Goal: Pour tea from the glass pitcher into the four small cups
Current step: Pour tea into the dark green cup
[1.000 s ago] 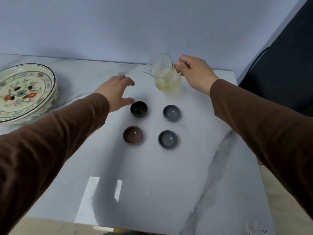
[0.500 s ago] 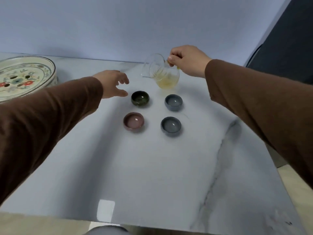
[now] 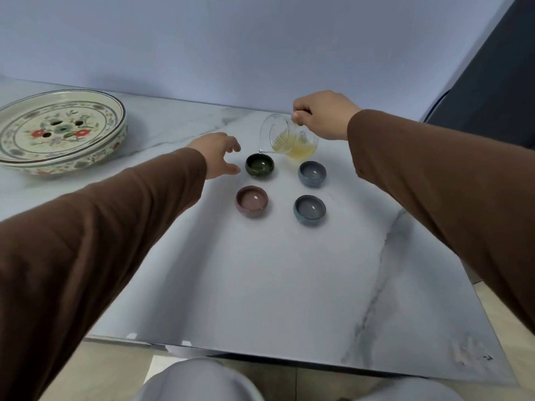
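Four small cups stand in a square on the marble table (image 3: 278,285): a dark green cup (image 3: 259,165) far left, a blue-grey cup (image 3: 312,173) far right, a pink-brown cup (image 3: 251,200) near left, a second blue-grey cup (image 3: 309,209) near right. My right hand (image 3: 321,114) grips the handle of the glass pitcher (image 3: 289,138), which holds pale yellow tea and is tilted left, its spout just above the green cup's far rim. My left hand (image 3: 218,153) hovers open just left of the green cup, not touching it.
A large floral ceramic plate (image 3: 58,131) sits at the far left of the table. A pale wall runs behind the table. A dark chair (image 3: 492,82) stands at the right. My knees show below the near table edge.
My right hand has lifted the pitcher off the table and tipped it left toward the green cup. My left hand has stayed beside that cup.
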`<act>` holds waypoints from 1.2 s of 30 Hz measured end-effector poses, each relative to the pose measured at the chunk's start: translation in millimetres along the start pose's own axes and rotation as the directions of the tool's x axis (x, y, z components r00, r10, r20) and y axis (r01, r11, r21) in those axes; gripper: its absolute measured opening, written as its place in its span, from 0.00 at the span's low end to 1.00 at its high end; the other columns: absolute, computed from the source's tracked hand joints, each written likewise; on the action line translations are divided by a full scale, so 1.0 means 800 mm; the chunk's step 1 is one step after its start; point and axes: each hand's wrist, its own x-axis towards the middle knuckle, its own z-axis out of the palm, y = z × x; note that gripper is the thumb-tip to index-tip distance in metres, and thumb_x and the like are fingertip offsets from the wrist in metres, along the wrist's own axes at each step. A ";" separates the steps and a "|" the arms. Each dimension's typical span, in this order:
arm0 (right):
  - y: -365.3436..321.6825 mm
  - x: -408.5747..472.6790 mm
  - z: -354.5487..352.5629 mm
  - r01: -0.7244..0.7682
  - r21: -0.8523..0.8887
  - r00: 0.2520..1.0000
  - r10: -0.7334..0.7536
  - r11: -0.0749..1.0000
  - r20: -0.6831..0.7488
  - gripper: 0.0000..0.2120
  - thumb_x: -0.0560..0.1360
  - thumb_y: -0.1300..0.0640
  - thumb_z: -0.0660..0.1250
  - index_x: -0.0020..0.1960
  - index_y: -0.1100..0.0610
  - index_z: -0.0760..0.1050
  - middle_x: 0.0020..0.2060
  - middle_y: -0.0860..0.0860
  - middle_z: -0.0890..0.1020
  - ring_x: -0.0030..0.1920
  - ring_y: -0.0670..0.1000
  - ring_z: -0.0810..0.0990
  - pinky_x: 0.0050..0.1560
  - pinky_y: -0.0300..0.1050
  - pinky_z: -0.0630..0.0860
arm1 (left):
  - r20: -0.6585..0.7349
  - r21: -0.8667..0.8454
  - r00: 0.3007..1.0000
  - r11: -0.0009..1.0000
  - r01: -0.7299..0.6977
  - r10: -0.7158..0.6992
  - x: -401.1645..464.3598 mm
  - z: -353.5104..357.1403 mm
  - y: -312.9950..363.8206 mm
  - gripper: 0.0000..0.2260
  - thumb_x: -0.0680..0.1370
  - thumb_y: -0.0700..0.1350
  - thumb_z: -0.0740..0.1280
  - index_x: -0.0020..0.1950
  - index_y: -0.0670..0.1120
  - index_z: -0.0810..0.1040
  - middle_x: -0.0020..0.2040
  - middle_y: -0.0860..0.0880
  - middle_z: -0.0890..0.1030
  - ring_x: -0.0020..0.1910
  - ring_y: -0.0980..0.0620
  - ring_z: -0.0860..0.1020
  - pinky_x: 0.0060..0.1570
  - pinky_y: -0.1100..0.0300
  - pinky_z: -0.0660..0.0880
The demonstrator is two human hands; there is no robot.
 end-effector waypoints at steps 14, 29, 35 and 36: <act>-0.001 0.023 0.008 0.028 -0.118 0.997 -0.020 0.993 0.070 0.12 0.82 0.49 0.56 0.46 0.51 0.74 0.37 0.48 0.76 0.44 0.55 0.75 0.42 0.45 0.67 | 0.030 -0.129 1.000 0.992 0.004 0.000 0.017 0.019 -0.004 0.28 0.70 0.56 0.74 0.67 0.50 0.73 0.61 0.50 0.76 0.57 0.48 0.75 0.57 0.55 0.72; -0.002 0.027 0.011 0.056 -0.203 0.996 -0.041 0.978 0.080 0.11 0.82 0.47 0.56 0.48 0.51 0.74 0.44 0.51 0.79 0.47 0.57 0.77 0.46 0.48 0.73 | 0.004 -0.320 1.000 0.948 0.004 -0.003 0.028 0.045 0.003 0.25 0.68 0.55 0.75 0.63 0.52 0.77 0.57 0.52 0.78 0.52 0.52 0.74 0.57 0.55 0.72; -0.007 0.030 0.007 0.089 -0.269 0.994 -0.070 0.959 0.082 0.10 0.82 0.48 0.56 0.46 0.50 0.72 0.43 0.51 0.78 0.46 0.57 0.76 0.44 0.47 0.70 | 0.015 -0.322 1.000 0.947 0.011 -0.007 0.030 0.044 0.004 0.25 0.68 0.56 0.75 0.63 0.53 0.77 0.57 0.52 0.77 0.53 0.52 0.74 0.57 0.54 0.72; -0.007 0.031 0.006 0.096 -0.279 0.994 -0.075 0.956 0.082 0.10 0.82 0.48 0.56 0.46 0.50 0.72 0.43 0.51 0.78 0.46 0.57 0.76 0.44 0.47 0.70 | 0.015 -0.322 1.000 0.947 0.011 -0.007 0.030 0.043 0.004 0.25 0.68 0.56 0.75 0.63 0.53 0.77 0.57 0.53 0.77 0.53 0.52 0.73 0.57 0.54 0.72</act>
